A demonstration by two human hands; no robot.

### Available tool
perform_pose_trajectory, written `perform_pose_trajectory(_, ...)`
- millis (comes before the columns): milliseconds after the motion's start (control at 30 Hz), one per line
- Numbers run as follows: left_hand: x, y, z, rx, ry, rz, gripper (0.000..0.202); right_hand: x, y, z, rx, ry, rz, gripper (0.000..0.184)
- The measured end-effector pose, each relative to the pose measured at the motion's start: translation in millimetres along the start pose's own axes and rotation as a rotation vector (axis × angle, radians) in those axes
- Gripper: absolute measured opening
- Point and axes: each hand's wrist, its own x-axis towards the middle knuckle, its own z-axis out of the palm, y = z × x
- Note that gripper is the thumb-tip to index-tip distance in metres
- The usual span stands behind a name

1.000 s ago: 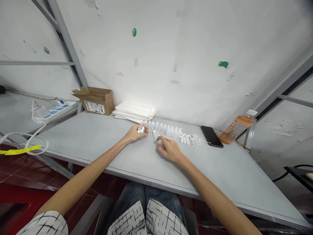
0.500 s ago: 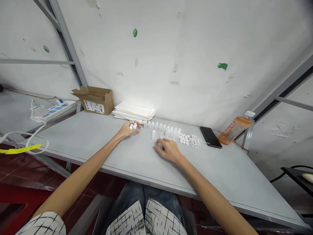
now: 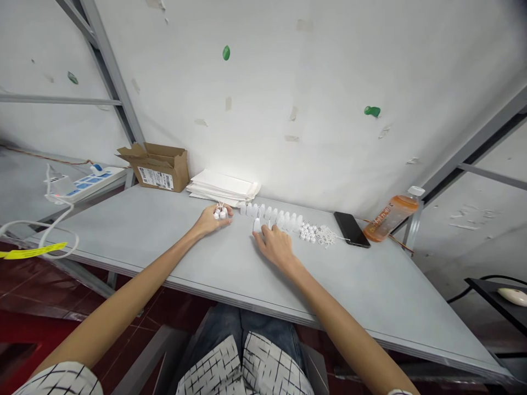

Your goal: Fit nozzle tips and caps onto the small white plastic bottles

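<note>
Head view: the left hand (image 3: 212, 221) is curled into a narrow pinch, holding at least two small white plastic caps (image 3: 219, 214) at its fingertips, with a thin white loop rising from them; the exact count is too small to tell. The right hand (image 3: 275, 245) lies low with its fingers (image 3: 263, 231) loosely spread, and whether it grips anything cannot be told. Its fingertips are at one upright white plastic bottle (image 3: 257, 225), which stands just ahead of the hand.

Beyond and between the two hands runs one row of white plastic bottles (image 3: 272, 214), roughly a dozen, though they overlap too much for an exact count. Past the right hand lie one heap of loose caps (image 3: 308, 233) and one tangle of white loops (image 3: 327, 236), then one black phone (image 3: 351, 229) and one orange drink bottle (image 3: 391, 222). Beyond the left hand sit one stack of white paper sheets (image 3: 222, 187) and one cardboard box (image 3: 158, 168) on the grey table (image 3: 123, 233).
</note>
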Motion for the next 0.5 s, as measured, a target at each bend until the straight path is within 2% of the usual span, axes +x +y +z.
perform_pose_trajectory(133,-0.6,-1.1,1.3,-0.029,-0.031,-0.015,0.039,12.3,-18.5,3.8,-0.026,0.016,0.096,0.048)
perform_pose_trajectory(300,-3.0,0.8,5.3,-0.078,-0.043,-0.060,0.043,23.1,-29.8,5.5,-0.026,0.008,0.134,0.034)
perform_pose_trajectory(500,-3.0,-2.7,6.4,-0.075,-0.027,-0.051,0.054,8.6,-30.8,3.3,-0.043,-0.008,0.119,0.029)
